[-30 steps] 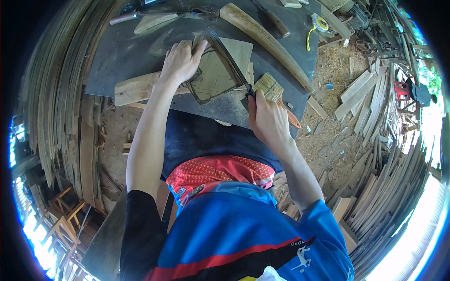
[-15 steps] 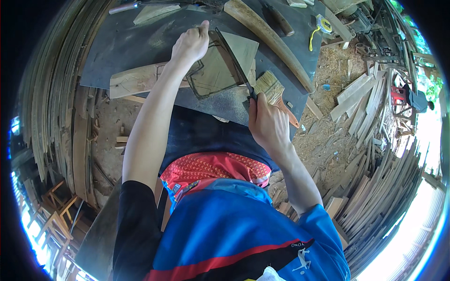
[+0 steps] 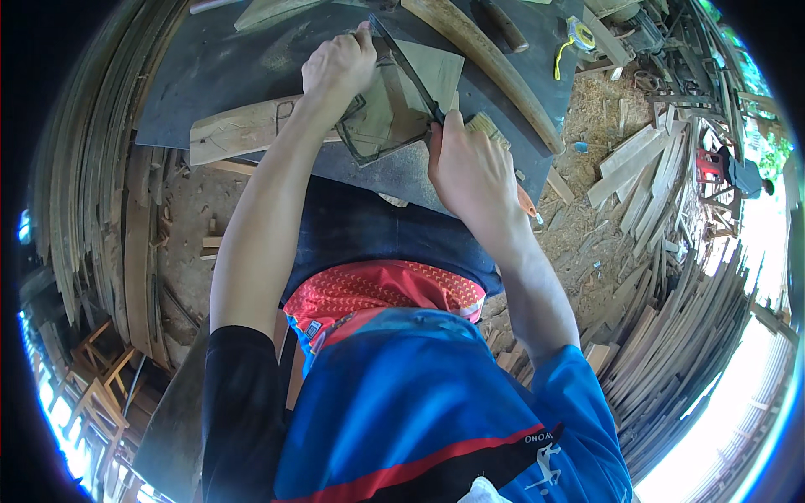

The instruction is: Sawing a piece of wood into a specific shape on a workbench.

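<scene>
Pushing the slim dark tool (image 3: 406, 65) away from the body over the last half second, right hand (image 3: 474, 172) closed around its handle, bringing that end nearer the pale board (image 3: 444, 71) on the table (image 3: 189, 105). Left hand (image 3: 340, 67) half-curled, thumb extended; hold unclear.

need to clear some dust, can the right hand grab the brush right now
Probably not freely: the right hand grips a dark tool, though the brush lies close, partly hidden by that hand.

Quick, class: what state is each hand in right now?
Left hand: curled; whether it holds anything cannot be told.
Right hand: closed, holding a thin dark tool.
</scene>
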Demonstrator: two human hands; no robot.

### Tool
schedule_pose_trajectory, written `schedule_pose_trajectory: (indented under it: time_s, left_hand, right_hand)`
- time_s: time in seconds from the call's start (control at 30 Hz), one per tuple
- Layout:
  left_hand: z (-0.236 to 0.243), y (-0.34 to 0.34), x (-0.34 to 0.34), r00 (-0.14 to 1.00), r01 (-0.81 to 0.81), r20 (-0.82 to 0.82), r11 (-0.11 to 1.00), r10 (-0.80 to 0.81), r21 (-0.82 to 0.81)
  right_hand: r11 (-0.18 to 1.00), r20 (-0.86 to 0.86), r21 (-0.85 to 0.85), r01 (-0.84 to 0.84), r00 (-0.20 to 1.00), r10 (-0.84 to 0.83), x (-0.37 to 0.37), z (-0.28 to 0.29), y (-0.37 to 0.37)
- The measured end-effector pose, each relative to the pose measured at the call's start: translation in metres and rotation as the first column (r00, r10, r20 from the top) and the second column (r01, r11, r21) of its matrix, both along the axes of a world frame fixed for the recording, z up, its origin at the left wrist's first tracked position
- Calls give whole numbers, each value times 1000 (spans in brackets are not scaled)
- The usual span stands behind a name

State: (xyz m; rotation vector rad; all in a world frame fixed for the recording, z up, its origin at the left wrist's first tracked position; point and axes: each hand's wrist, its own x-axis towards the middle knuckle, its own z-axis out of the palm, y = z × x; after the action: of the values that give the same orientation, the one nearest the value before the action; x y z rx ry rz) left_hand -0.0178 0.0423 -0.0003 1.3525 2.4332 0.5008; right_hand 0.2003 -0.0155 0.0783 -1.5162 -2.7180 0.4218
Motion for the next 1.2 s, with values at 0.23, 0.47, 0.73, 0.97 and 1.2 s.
schedule_pose_trajectory:
  time_s: [0.23,0.47,0.73,0.97,1.2]
  left_hand:
    - [16,-2,8,999,-38,5,998,39,-50]
    - [8,-4,5,829,322,-454,942,-327,-91]
    - [36,-1,19,955,179,-202,966,-216,-186]
    - [18,7,2,1000,0,-23,999,-1,-46]
    - [48,-8,6,994,22,-108,992,-9,120]
  right_hand:
    - [1000,87,-5,-13,996,13,19,14,-14]
    - [989,16,102,-108,994,107,-18,10,6]
    - [984,196,-159,82,979,-50,10,45,-22]
    - [994,66,-12,-113,991,113,-16,17,3]
    - [993,-75,-60,98,992,-103,25,41,-28]
